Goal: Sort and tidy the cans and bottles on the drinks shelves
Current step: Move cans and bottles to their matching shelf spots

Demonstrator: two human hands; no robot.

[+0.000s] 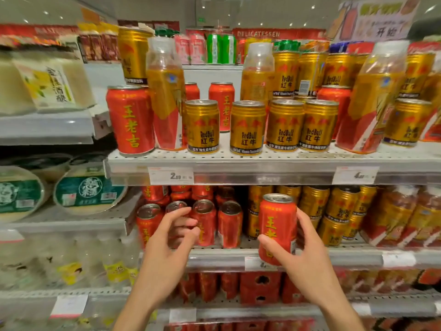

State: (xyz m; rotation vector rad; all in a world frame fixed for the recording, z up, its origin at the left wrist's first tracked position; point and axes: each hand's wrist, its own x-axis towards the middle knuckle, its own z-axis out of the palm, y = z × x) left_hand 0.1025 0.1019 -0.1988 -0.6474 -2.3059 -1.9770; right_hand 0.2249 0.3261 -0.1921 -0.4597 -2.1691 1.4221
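Note:
My right hand [303, 254] grips a red can with yellow characters [278, 223], held upright in front of the middle shelf [238, 255]. My left hand [173, 235] reaches into the row of red cans [229, 223] on that shelf, fingers curled around one red can [205, 223]; I cannot tell whether it grips it. On the upper shelf [262, 161] stand gold Red Bull cans [202, 126], a red can [130, 119] at the left and tall orange bottles [165, 91].
Gold cans [338, 209] and orange bottles [393, 218] fill the right of the middle shelf. Red packs [260, 287] sit on the lower shelf. At the left stand green-lidded tubs [83, 192], white packs [45, 84] and pale bottles [71, 266]. Price tags [170, 176] line the shelf edges.

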